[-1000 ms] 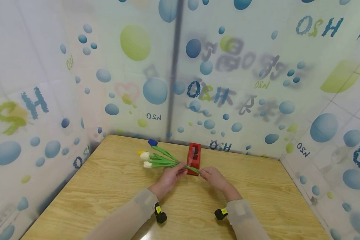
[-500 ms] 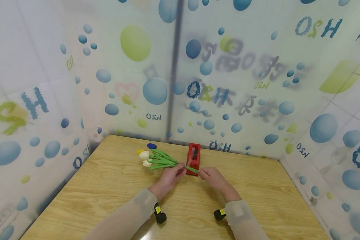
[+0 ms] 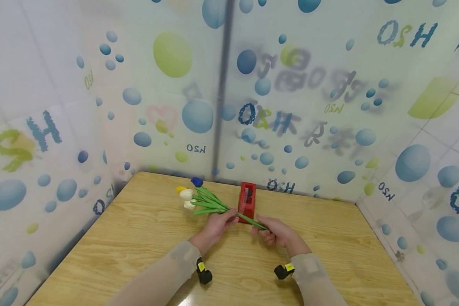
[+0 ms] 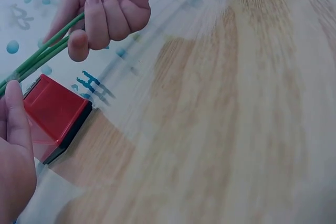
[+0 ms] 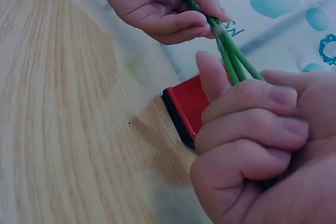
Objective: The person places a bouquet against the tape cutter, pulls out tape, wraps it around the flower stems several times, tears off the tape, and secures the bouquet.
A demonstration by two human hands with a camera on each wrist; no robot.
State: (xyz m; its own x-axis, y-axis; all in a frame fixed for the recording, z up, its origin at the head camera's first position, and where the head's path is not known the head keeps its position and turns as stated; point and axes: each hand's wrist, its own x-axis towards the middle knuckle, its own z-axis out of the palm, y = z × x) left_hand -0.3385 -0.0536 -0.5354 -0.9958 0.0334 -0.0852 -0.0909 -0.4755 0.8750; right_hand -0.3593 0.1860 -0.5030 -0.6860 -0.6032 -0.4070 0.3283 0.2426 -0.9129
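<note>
My left hand [image 3: 216,226] pinches a bunch of tulips [image 3: 206,200] partway along the stems, above the table. Its blue, yellow and white heads point to the left. Lower down, the curled fingers of my right hand [image 5: 252,140] grip the green stems [image 5: 235,61]. A clear band of tape [image 5: 219,30] circles the stems close to the left fingertips. Right behind the hands stands a red tape dispenser [image 3: 247,197] with a dark base; the left fingers and stems overlap its near end in the head view. The right palm hides the stem ends in the right wrist view.
A wood-grain table [image 3: 145,255] lies under both hands. Patterned curtains [image 3: 310,106] with blue and green dots rise along its back and sides. Each sleeved wrist carries a small black camera [image 3: 204,274].
My right hand has gone from pinching near the taped part to gripping the stems further right and closer to me. The flower heads have swung slightly up and right. The dispenser has stayed put.
</note>
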